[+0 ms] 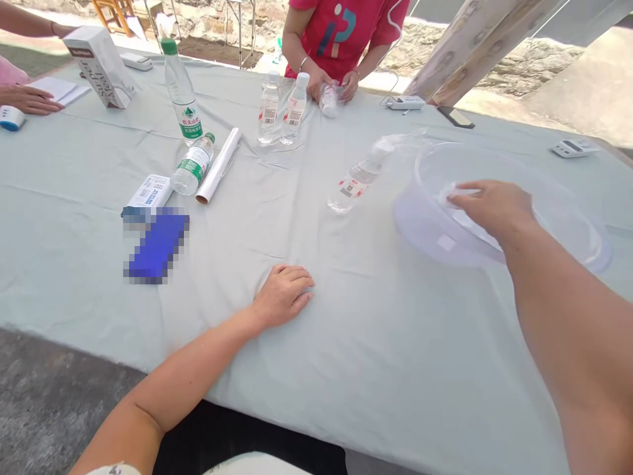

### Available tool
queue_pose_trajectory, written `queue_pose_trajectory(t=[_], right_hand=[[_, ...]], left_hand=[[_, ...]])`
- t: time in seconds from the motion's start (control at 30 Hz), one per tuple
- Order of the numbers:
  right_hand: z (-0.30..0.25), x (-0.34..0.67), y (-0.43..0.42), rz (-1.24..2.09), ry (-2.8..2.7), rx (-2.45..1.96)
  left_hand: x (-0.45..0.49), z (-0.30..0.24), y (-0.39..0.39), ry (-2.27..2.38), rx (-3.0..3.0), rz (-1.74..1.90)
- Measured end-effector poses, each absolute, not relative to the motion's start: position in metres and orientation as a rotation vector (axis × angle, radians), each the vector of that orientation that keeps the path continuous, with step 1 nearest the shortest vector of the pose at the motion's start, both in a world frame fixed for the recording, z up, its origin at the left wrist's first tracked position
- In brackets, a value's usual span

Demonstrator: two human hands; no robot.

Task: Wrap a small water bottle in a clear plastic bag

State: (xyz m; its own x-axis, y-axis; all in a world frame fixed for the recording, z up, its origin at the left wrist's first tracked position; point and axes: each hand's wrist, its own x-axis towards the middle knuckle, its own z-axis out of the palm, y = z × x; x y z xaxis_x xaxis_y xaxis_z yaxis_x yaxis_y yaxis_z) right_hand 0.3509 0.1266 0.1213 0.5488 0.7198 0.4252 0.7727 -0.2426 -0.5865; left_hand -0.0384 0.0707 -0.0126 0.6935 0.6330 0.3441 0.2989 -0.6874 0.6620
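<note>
My left hand (284,295) rests on the pale green tablecloth (376,369), fingers loosely stretched and holding nothing. Over the left side of a translucent plastic basin (420,227), my right hand (497,204) pinches a small crumpled whitish piece (449,196); its material is too blurred to tell. Left of the basin lies a clear water bottle (352,188) with a red and white label, its cap end towards the back right. Some clear film (408,137) is by that cap, at the basin's rim.
Two small bottles (280,112) stand near a person in red (341,33), whose hands hold another. At left are green-labelled bottles (190,165), a film roll (217,168), a packet (151,192), a blurred blue patch (161,247) and a white box (99,66). Another person's hand (32,99) rests there.
</note>
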Motion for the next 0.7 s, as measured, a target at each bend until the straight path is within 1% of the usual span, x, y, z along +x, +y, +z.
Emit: queue_pose_trajectory(t=[0.07, 0.1, 0.13, 0.23, 0.3, 0.33, 0.47, 0.6, 0.7], right_hand=[[0.129, 0.318, 0.112, -0.138, -1.091, -1.935], [0.129, 0.296, 0.102, -0.075, -1.067, -1.832], [0.126, 0.271, 0.091, 0.100, -1.089, -1.725], [0.097, 0.195, 0.053, 0.797, -1.197, -1.510], [0.067, 0.155, 0.032, 1.055, -1.215, -1.437], [0.053, 0.140, 0.024, 1.102, -1.215, -1.411], [0.013, 0.114, 0.008, 1.000, -1.177, -1.407], [0.005, 0.120, 0.009, 0.872, -1.046, -1.444], [0.006, 0.134, 0.014, 0.817, -0.879, -1.389]], left_hand=[[-0.039, -0.009, 0.071, 0.748, 2.138, 0.848], [-0.039, -0.007, 0.071, 0.770, 2.028, 0.884], [-0.040, -0.004, 0.071, 0.789, 1.908, 0.909], [-0.044, 0.005, 0.075, 0.785, 1.512, 0.900], [-0.047, 0.010, 0.079, 0.715, 1.288, 0.847], [-0.048, 0.012, 0.080, 0.675, 1.219, 0.816], [-0.048, 0.015, 0.084, 0.621, 1.218, 0.777], [-0.047, 0.018, 0.082, 0.707, 1.245, 0.828], [-0.049, 0.020, 0.084, 0.732, 1.279, 0.799]])
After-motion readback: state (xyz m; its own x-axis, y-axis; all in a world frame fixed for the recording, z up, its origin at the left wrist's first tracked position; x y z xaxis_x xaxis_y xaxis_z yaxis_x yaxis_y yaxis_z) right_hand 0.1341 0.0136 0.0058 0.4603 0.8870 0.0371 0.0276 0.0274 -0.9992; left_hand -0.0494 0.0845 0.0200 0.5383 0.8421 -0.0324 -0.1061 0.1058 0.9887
